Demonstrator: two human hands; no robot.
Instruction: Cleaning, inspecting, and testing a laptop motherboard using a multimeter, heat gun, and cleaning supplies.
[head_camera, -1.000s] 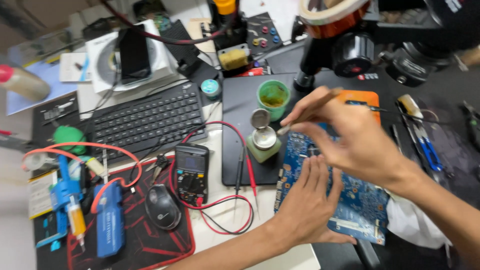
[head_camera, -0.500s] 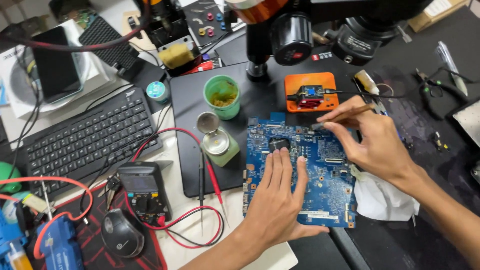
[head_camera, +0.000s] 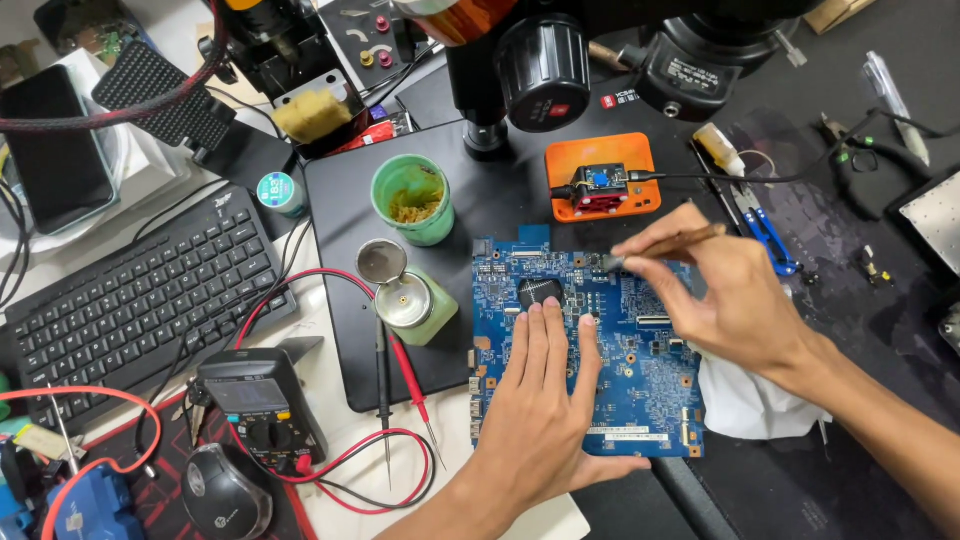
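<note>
Two bare hands work over a blue rectangular printed circuit board (head_camera: 585, 350) lying on a black mat (head_camera: 500, 200) at the centre of the frame. The left hand (head_camera: 545, 400) lies flat and open on the board, fingers spread across its lower half and gripping nothing, only pressing it down. The right hand (head_camera: 730, 290) pinches a thin wooden-handled brush (head_camera: 660, 248) between thumb and fingers, its tip touching the board's upper edge. Half a second earlier that hand sat at the board's upper right corner, and a second ago it hovered above the round metal-topped green dispenser bottle (head_camera: 410, 300) now standing just left of the board; the brush has since travelled inward along the top edge, which suggests cleaning of the board is under way rather than starting. A crumpled white cloth (head_camera: 750, 400) lies under the right wrist. Above the board sit a green cup of brass wool (head_camera: 412, 200) and an orange holder with a small module (head_camera: 600, 185). A black keyboard (head_camera: 130, 290) and black multimeter with red and black probes (head_camera: 260, 410) occupy the left of the frame.
</note>
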